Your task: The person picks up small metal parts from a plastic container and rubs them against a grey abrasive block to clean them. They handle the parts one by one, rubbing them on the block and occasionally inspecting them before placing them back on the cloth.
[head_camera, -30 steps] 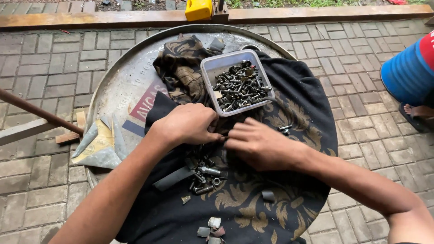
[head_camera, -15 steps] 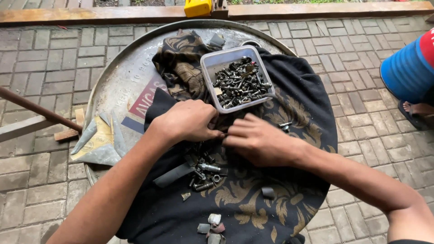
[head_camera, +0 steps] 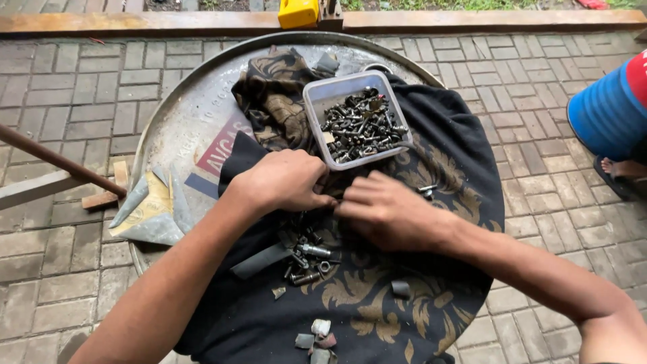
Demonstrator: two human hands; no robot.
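Ground: grey brick paving [head_camera: 81, 94], with a long timber kerb [head_camera: 472, 20] along the far edge.
Bench: round grey metal drum top [head_camera: 182, 128] serving as the bench, its rim visible on the left and far sides.
Cover: black cloth with a gold leaf pattern [head_camera: 458, 155] spread over most of the bench, bunched at the far side.
Bystander items: blue plastic barrel [head_camera: 606, 108] at the right edge; a bare foot [head_camera: 623, 167] of another person just beside it.
Container: clear rectangular plastic tub [head_camera: 356, 120] filled with dark bolts and nuts, standing on the cloth just beyond both hands.
Loose stock: small heap of grey steel bolts and nuts [head_camera: 306, 259] on the cloth, just on the near side of the hands and slightly left of centre.
Left hand [head_camera: 286, 178]: comes in from the lower left, palm down, knuckles up; it is the nearer hand to the heap.
Right hand [head_camera: 387, 212]: comes in from the lower right, palm down.
Fingers: tips of both hands meet, pinched close together between tub and heap; whatever small part they hold is hidden, so I cannot tell what it is.
Key relation: heap lies toward the person from the fingertips, tub away from them.
Scraps: folded sandpaper sheets [head_camera: 145, 216] at the left rim; small pale fragments [head_camera: 317, 334] near the front edge.
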